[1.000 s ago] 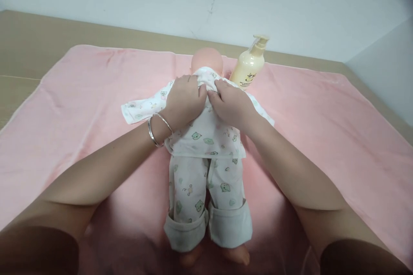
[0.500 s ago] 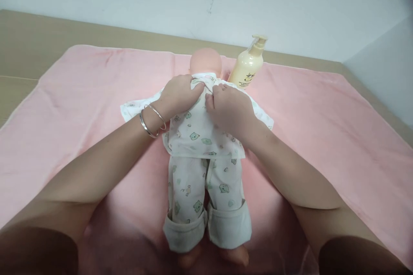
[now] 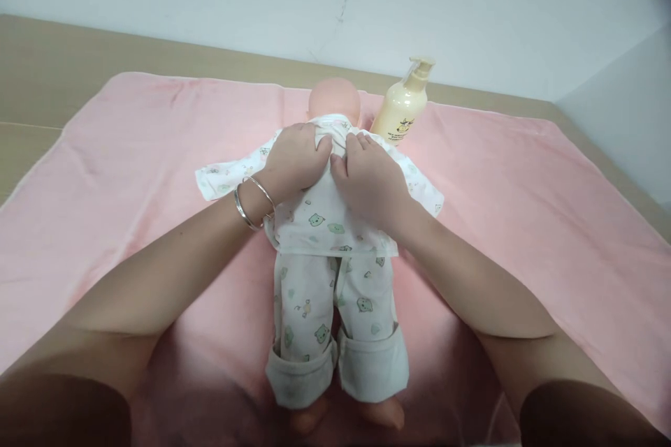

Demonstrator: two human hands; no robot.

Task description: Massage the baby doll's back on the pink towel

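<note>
A baby doll lies face down, its head toward the wall and its bare feet toward me. It wears a white shirt printed with small green animals, and matching trousers with wide turned-up cuffs. My left hand, with two silver bangles on the wrist, rests flat on the left of the doll's upper back, thumb stretched inward. On the other side my right hand lies over the shirt with fingers extended. Between the two thumbs the cloth is slightly creased. Both palms hide part of the shirt.
A pale yellow pump bottle with a cow drawing stands right of the doll's head. Beneath everything spreads a pink blanket on a wooden surface. A white wall with a crack rises behind.
The fingertips, bunched on the shirt cloth below the collar before, now lie flatter on the back. The raised fold between the thumbs has sunk. The doll and bottle have stayed put.
</note>
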